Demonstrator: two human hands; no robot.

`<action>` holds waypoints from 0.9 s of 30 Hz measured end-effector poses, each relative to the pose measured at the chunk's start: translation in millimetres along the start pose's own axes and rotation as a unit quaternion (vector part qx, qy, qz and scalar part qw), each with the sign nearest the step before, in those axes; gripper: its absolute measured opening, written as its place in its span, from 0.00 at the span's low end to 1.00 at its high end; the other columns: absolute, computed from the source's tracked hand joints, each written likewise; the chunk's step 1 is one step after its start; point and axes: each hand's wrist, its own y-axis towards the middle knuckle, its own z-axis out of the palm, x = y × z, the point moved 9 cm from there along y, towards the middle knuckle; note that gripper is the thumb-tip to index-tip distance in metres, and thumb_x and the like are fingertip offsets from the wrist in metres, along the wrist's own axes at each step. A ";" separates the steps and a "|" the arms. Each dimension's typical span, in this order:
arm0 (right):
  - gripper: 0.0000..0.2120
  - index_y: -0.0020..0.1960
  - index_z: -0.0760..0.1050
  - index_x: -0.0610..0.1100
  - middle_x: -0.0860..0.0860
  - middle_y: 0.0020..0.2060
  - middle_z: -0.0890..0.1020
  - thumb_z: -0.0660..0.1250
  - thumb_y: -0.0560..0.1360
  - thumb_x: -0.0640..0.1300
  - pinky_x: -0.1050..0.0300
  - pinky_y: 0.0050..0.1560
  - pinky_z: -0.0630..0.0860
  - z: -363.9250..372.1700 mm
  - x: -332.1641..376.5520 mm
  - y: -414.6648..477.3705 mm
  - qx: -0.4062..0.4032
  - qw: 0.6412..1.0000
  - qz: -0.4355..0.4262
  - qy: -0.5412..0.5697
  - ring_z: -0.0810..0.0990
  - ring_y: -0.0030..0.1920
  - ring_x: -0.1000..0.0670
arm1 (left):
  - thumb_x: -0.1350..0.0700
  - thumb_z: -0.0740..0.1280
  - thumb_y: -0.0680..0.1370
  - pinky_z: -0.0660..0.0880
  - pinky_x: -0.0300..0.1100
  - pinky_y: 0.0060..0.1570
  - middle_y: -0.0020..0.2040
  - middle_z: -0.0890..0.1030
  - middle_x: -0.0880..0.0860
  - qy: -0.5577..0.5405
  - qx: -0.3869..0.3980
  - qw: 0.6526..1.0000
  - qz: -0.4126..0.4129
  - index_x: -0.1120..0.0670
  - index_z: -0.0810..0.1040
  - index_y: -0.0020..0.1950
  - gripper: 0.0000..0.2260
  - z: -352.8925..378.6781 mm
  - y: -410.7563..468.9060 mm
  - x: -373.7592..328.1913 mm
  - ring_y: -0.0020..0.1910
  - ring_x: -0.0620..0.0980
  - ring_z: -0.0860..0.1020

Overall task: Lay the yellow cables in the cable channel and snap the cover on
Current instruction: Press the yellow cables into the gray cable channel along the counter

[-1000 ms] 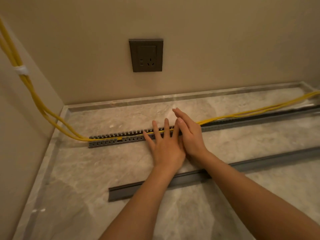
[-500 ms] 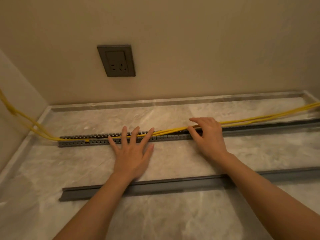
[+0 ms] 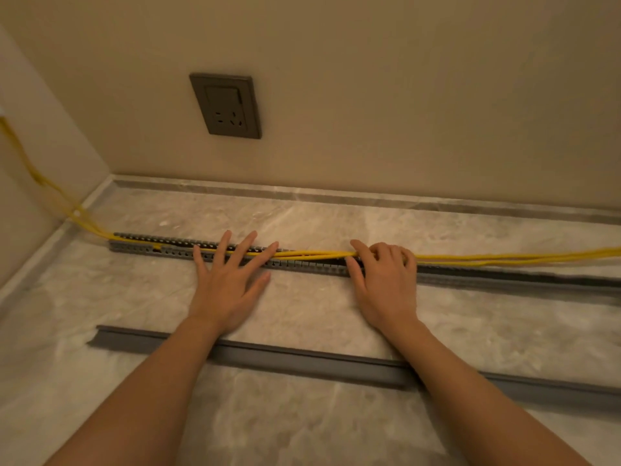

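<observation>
Cables (image 3: 316,253) sat in the slotted channel (image 3: 151,247) left of the left hand (image 3: 228,284), whose flat, spread fingers pressed them down. The right hand (image 3: 383,284) curled round them where they rose out. Pressing steadily rightward should seat the rest. The cover (image 3: 302,359) lay beneath both forearms on the marble floor (image 3: 319,314), and a socket (image 3: 225,105) sat on the wall beyond.

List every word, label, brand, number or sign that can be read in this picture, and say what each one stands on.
No text can be read anywhere in this view.
The wall socket shows only its pin holes on a plain dark face, with no legible brand or rating.
The cable channel, the cover and the yellow cables show no print, though any fine marking would be too small to tell.
</observation>
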 end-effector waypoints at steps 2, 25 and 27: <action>0.19 0.58 0.77 0.48 0.48 0.43 0.77 0.52 0.78 0.54 0.51 0.53 0.63 -3.6 0.2 1.6 -0.014 1.000 -0.001 0.014 0.75 0.45 0.45 | 0.39 0.50 0.79 0.39 0.68 0.67 0.77 0.53 0.42 -0.001 -0.002 1.000 0.005 0.27 0.42 0.69 0.22 -0.4 1.1 -0.4 0.76 0.52 0.45; 0.14 0.56 0.81 0.44 0.45 0.46 0.80 0.66 0.73 0.45 0.50 0.45 0.70 -17.2 28.5 -12.7 -0.062 0.983 -0.160 0.063 0.76 0.46 0.43 | 0.38 0.47 0.78 0.35 0.65 0.67 0.76 0.53 0.42 -0.013 -0.023 1.000 0.017 0.28 0.43 0.70 0.22 0.0 2.8 -0.5 0.75 0.52 0.45; 0.14 0.56 0.81 0.44 0.45 0.47 0.80 0.66 0.72 0.46 0.50 0.46 0.71 -15.4 29.9 -13.0 -0.053 0.983 -0.164 0.061 0.76 0.46 0.43 | 0.39 0.49 0.79 0.35 0.65 0.67 0.76 0.53 0.42 -0.017 -0.025 0.999 0.017 0.28 0.44 0.70 0.22 0.1 2.2 -0.1 0.76 0.52 0.46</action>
